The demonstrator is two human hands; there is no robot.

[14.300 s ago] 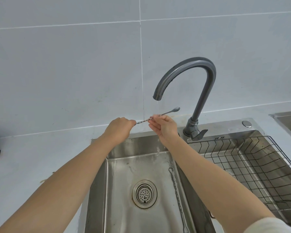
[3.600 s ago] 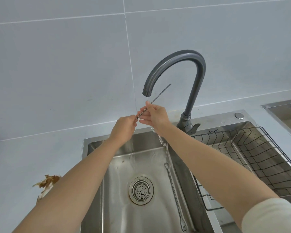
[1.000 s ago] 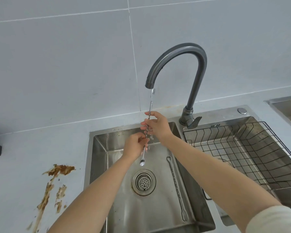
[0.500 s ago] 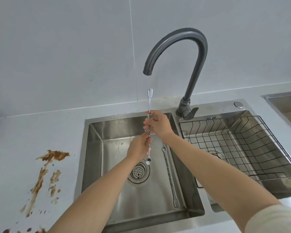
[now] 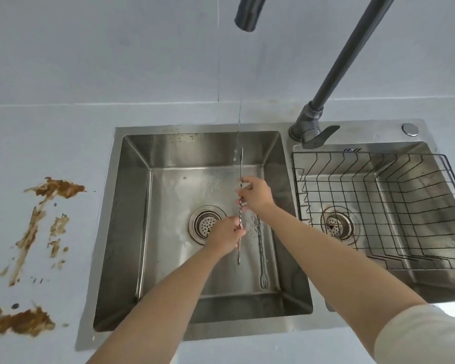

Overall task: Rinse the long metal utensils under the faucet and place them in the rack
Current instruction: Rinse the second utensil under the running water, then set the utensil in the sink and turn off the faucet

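Observation:
A long twisted metal utensil (image 5: 240, 166) stands upright over the left sink basin (image 5: 132, 232), in a thin stream of water from the grey faucet (image 5: 247, 14). My right hand (image 5: 256, 193) pinches its upper shaft and my left hand (image 5: 226, 233) grips it lower down; its lower end pokes out below my left hand. A second long metal utensil (image 5: 260, 253) with a small fork end lies on the basin floor to the right of the drain (image 5: 206, 224). The black wire rack (image 5: 378, 206) sits in the right basin with no utensil in it.
Brown smears (image 5: 50, 190) and crumbs stain the counter left of the sink. The faucet base and lever (image 5: 313, 130) stand between the two basins at the back. A tiled wall rises behind. A round button (image 5: 410, 129) sits at the sink's back right.
Both hands and the upright utensil have sunk deeper into the left basin, farther below the spout. The view has tilted down and closer to the sink.

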